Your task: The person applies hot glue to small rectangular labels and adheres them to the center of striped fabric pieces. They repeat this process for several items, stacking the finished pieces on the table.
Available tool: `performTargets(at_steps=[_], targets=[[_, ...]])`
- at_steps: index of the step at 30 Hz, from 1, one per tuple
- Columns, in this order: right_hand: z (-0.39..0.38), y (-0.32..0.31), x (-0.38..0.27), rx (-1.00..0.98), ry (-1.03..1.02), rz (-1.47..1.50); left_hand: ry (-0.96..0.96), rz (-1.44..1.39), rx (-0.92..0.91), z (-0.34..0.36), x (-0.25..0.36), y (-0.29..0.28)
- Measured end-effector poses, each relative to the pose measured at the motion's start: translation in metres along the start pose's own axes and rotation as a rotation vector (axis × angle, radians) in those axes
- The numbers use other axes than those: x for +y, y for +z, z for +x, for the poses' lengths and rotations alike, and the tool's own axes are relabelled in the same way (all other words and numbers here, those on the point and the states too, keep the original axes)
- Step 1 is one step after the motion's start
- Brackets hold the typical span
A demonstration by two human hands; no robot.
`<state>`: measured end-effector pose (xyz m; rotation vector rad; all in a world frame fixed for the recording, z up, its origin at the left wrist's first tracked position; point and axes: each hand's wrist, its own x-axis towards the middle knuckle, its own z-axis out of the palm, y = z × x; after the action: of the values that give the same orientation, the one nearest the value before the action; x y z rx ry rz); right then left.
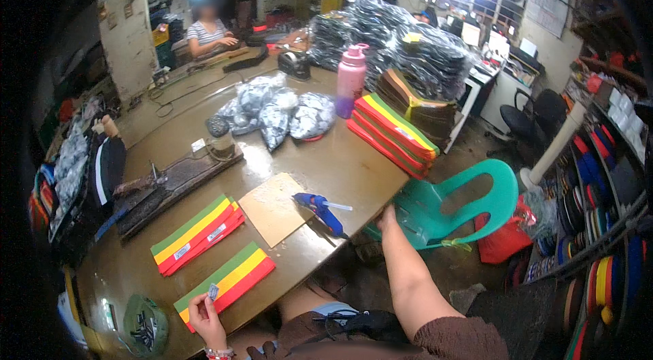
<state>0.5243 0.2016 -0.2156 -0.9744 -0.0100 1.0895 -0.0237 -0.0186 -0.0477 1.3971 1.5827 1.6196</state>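
Note:
My left hand (pixel 206 321) pinches a small grey label (pixel 213 290) over the near end of a green, yellow and red striped fabric piece (pixel 235 278). Farther along the table lies a stack of matching striped pieces (pixel 197 236), with pale labels on their lower bands. A blue glue gun (pixel 320 212) with a clear glue stick rests on the edge of a tan board (pixel 269 214). What looks like my right arm (pixel 411 285), below a brown sleeve, stretches toward the green plastic chair (pixel 500 200). Its fingers cannot be made out at the table edge.
A round green container (pixel 146 322) of small pieces stands at the near left. Beyond are a dark metal bar (pixel 180 193), plastic bags (pixel 272 111), a pink bottle (pixel 351 77) and striped stacks (pixel 391 135). Ribbon-roll shelves (pixel 598 224) line the right. Another person (pixel 207 33) sits far off.

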Motion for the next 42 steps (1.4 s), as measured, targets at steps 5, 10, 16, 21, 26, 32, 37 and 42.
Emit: performTargets(at_steps=[5, 10, 16, 21, 26, 32, 37, 42], targets=[[-0.023, -0.046, -0.018, -0.156, 0.126, -0.077, -0.024, 0.028, 0.001, 0.000, -0.005, -0.008], [-0.076, -0.101, -0.043, 0.119, -0.035, -0.078, 0.065, 0.091, -0.043, 0.001, -0.002, -0.006], [-0.141, -0.138, -0.070, 0.128, -0.149, -0.114, 0.080, 0.155, -0.081, 0.005, 0.001, -0.007], [-0.173, -0.104, -0.125, 0.272, -0.782, -0.643, 0.067, 0.200, -0.059, 0.004, 0.000, -0.008], [-0.133, -0.042, -0.197, 0.318, -1.058, -1.832, 0.128, 0.239, -0.110, 0.005, 0.002, -0.007], [-0.059, -0.025, -0.214, 0.319, -0.469, -2.235, 0.136, 0.308, -0.063, 0.002, 0.006, -0.004], [-0.034, -0.031, -0.222, 0.302, -0.737, -1.956, 0.083, 0.294, -0.062, -0.003, 0.009, 0.002], [-0.027, -0.040, -0.211, 0.293, -0.877, -1.895, 0.138, 0.393, -0.099, -0.001, 0.012, 0.004]])
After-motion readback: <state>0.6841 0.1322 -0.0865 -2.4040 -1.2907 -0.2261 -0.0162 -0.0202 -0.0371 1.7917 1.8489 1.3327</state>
